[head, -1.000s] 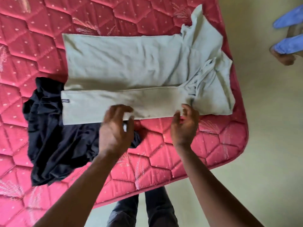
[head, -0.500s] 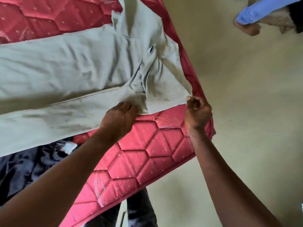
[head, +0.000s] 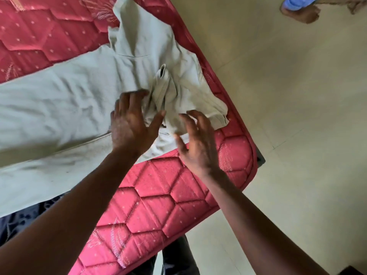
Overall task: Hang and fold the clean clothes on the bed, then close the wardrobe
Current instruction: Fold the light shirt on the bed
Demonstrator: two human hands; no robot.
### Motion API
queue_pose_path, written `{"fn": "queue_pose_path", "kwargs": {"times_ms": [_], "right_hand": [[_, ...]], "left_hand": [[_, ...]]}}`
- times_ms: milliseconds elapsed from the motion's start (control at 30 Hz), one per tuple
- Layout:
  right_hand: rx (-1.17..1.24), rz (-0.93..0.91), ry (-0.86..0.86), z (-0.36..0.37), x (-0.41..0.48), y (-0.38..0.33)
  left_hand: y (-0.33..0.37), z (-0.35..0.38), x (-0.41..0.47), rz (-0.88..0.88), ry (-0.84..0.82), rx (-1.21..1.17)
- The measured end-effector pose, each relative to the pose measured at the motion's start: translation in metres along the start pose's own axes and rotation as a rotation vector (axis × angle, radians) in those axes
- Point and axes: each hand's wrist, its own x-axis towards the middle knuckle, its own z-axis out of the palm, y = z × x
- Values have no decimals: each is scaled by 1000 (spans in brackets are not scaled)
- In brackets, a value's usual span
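Below, red quilted mattress (head: 158, 205), pale tiled floor (head: 297, 126)

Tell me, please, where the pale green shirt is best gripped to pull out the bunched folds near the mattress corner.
Probably the sleeve hem of the pale green shirt, pinched from the floor side by the right hand. That hem lies loose at the mattress edge, while the bunched ridge stands up beside the left hand, which can pin the body.
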Motion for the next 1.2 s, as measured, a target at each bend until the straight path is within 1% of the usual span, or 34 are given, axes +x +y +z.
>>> {"fn": "queue_pose_path", "kwargs": {"times_ms": [33, 100, 133, 200, 233, 267, 300, 433, 467, 500, 567, 600, 633, 667, 700, 767, 800, 867, 967, 1067, 1133, 1200], "right_hand": [[-26, 13, -73, 9, -1, 3], [-116, 32, -158, 20, -4, 12], [-163, 25, -174, 23, -5, 16], [-225, 10, -190, 26, -7, 21], [-244, 3, -195, 27, -8, 22], [-260, -3, -197, 27, -8, 21], [-279, -5, -193, 28, -9, 20], [-339, -8, -154, 31, -12, 19], [-344, -12, -143, 32, -13, 19], [-345, -18, -133, 32, -13, 19], [-348, -27, -110, 33, -14, 18], [-350, -29, -99, 35, -14, 18], [-352, -27, -90, 35, -14, 19], [-351, -24, -85, 36, -14, 19], [-350, -21, -82, 37, -15, 19], [-361, -19, -85, 38, -15, 19], [-368, -23, -90, 38, -15, 19], [-377, -29, -97, 37, -14, 19], [-402, -28, -101, 35, -13, 18], [-409, -22, -102, 35, -13, 17], [-418, -19, -106, 36, -14, 18], [-428, -16, -113, 37, -14, 18]], "left_hand": [[4, 3, 14, 8, -47, -10], [6, 5, 40, 6, -137, -41], [4, 2, 52, -47, -150, -70], [-5, -7, 68, -244, -99, -224], [-11, -10, 71, -309, -56, -323], [-15, -12, 70, -332, -28, -386], [-19, -11, 68, -308, -36, -392], [-28, -1, 56, -72, -233, -205], [-27, -2, 54, -17, -238, -162], [-25, -2, 53, 73, -210, -107], [-15, -4, 44, 328, -144, -16], [-8, -5, 40, 446, -149, -8], [-2, -6, 36, 547, -185, -9], [2, -8, 33, 624, -256, 8], [5, -8, 30, 674, -340, 59], [-1, -11, 33, 696, -501, 210], [-4, -13, 37, 680, -546, 274], [-8, -20, 49, 632, -555, 345], [-6, -30, 73, 547, -575, 373], [-8, -46, 99, 298, -769, 501], [-13, -57, 107, 171, -879, 607], [-11, -61, 106, 50, -954, 561]]}}
